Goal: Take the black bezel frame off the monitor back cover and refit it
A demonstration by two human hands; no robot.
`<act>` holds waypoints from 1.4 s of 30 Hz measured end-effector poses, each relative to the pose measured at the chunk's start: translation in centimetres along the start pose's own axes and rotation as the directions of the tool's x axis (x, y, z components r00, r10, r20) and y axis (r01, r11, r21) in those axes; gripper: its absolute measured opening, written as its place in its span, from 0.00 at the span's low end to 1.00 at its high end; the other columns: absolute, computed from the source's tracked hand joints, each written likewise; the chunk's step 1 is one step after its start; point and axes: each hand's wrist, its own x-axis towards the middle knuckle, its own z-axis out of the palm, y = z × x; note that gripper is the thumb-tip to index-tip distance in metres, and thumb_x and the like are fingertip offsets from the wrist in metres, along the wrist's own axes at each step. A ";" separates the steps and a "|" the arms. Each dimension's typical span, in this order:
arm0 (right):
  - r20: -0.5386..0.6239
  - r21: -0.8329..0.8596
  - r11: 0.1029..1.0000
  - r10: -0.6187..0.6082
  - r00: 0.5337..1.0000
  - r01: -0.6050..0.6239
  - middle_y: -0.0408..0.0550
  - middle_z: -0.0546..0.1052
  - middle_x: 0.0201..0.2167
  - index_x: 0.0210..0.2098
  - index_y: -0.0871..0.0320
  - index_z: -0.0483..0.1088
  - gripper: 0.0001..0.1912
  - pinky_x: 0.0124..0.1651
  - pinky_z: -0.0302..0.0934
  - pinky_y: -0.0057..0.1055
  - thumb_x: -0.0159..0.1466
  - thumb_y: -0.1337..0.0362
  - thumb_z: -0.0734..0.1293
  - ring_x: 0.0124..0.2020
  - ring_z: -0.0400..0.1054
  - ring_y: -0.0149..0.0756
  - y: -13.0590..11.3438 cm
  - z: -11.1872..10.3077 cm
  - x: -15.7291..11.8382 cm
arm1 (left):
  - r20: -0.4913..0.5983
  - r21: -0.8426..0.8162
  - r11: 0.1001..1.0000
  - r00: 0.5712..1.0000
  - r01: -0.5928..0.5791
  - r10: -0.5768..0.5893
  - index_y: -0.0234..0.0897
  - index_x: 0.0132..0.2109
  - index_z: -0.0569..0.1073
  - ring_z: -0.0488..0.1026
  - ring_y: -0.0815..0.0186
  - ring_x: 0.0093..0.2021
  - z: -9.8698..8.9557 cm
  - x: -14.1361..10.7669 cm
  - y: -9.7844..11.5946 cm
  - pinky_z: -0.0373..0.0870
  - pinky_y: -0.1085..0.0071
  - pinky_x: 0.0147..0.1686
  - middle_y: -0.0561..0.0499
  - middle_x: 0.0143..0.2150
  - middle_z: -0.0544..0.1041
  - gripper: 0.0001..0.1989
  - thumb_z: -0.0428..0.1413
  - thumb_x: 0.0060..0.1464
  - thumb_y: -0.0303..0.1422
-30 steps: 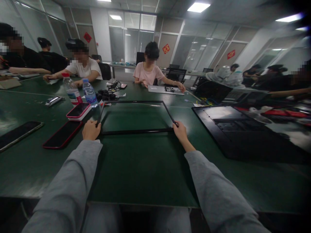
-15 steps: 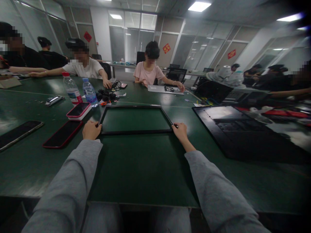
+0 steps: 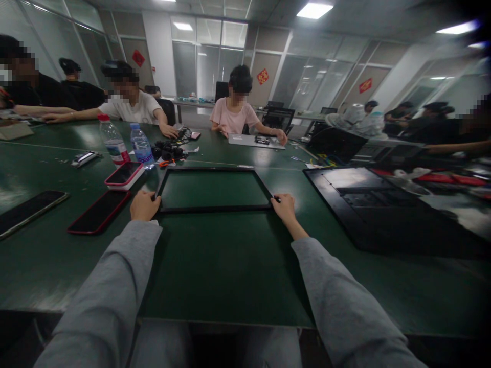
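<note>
A thin black rectangular frame (image 3: pixel 215 208), like a screen bezel, lies on or just over the green table (image 3: pixel 226 271) in front of me. Through its open middle the green tabletop shows. My left hand (image 3: pixel 144 205) pinches its left side near the front corner. On the opposite side, my right hand (image 3: pixel 284 207) grips the right edge with thumb and curled fingers. Both grey sleeves reach forward over the table edge.
Left of the frame are a red-edged phone (image 3: pixel 99 212), a pink-edged phone on a white box (image 3: pixel 125 175), a black phone (image 3: pixel 32 210) and two water bottles (image 3: pixel 141 145). A large black panel (image 3: pixel 368 204) lies right. Across the table, a person in pink (image 3: pixel 235 113) handles a grey panel.
My hands and the black frame stay in place. Across the table, the grey panel and the hand of the person in pink have shifted slightly left.
</note>
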 end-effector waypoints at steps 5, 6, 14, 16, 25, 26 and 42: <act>0.004 0.111 0.992 0.060 0.998 -0.060 0.60 0.79 0.43 0.43 0.62 0.78 0.20 0.59 0.59 0.48 0.59 0.56 0.63 0.46 0.70 0.47 0.1 -0.1 0.4 | 0.004 -0.002 1.000 1.000 -0.018 0.018 0.37 0.60 0.76 0.71 0.49 0.55 -0.3 -0.1 0.2 0.69 0.57 0.52 0.36 0.59 0.72 0.27 0.49 0.62 0.45; 0.004 0.140 0.988 0.073 0.997 -0.073 0.59 0.79 0.43 0.43 0.62 0.78 0.21 0.58 0.61 0.47 0.58 0.56 0.63 0.45 0.70 0.47 0.2 0.0 0.4 | 0.004 -0.007 1.000 1.000 -0.027 0.027 0.37 0.61 0.75 0.71 0.49 0.55 -0.3 -0.1 0.3 0.69 0.57 0.52 0.36 0.59 0.72 0.27 0.48 0.62 0.45; 0.008 0.320 0.931 0.183 0.983 -0.176 0.57 0.80 0.43 0.44 0.60 0.75 0.20 0.55 0.65 0.45 0.56 0.58 0.64 0.45 0.73 0.46 -0.2 -0.1 0.4 | -0.007 -0.034 0.997 0.997 -0.075 0.075 0.36 0.60 0.76 0.71 0.50 0.56 -0.3 -0.1 0.6 0.68 0.58 0.53 0.36 0.58 0.73 0.25 0.48 0.62 0.43; -0.005 0.337 0.924 0.196 0.981 -0.183 0.57 0.80 0.43 0.47 0.61 0.74 0.22 0.54 0.65 0.45 0.56 0.58 0.63 0.44 0.72 0.45 -0.2 -0.2 0.3 | -0.030 -0.045 0.995 0.996 -0.090 0.088 0.37 0.59 0.76 0.70 0.50 0.57 -0.4 -0.3 0.9 0.68 0.58 0.53 0.37 0.58 0.73 0.25 0.48 0.63 0.43; -0.079 0.400 0.899 0.229 0.970 -0.180 0.51 0.77 0.36 0.51 0.60 0.72 0.25 0.47 0.65 0.40 0.57 0.56 0.63 0.36 0.69 0.41 -0.1 -0.9 0.0 | -0.161 -0.097 0.971 0.967 -0.217 0.199 0.41 0.42 0.82 0.71 0.53 0.53 -1.5 -1.8 3.6 0.66 0.60 0.50 0.43 0.49 0.79 0.19 0.52 0.62 0.48; -0.084 0.408 0.894 0.237 0.968 -0.183 0.51 0.77 0.36 0.51 0.60 0.72 0.25 0.46 0.65 0.39 0.57 0.56 0.63 0.36 0.68 0.40 -0.2 -1.0 0.0 | -0.160 -0.092 0.970 0.965 -0.225 0.208 0.40 0.39 0.82 0.71 0.53 0.52 -1.5 -1.9 3.8 0.66 0.60 0.49 0.43 0.47 0.79 0.21 0.51 0.63 0.49; -0.187 0.431 0.867 0.358 0.915 -0.251 0.52 0.78 0.35 0.46 0.60 0.76 0.23 0.43 0.64 0.38 0.55 0.56 0.64 0.35 0.70 0.41 -0.7 -2.8 -0.5 | 0.153 -0.276 0.881 0.887 -0.386 0.436 0.50 0.44 0.83 0.70 0.52 0.58 -1.3 -3.9 6.1 0.63 0.56 0.54 0.48 0.56 0.78 0.21 0.61 0.51 0.56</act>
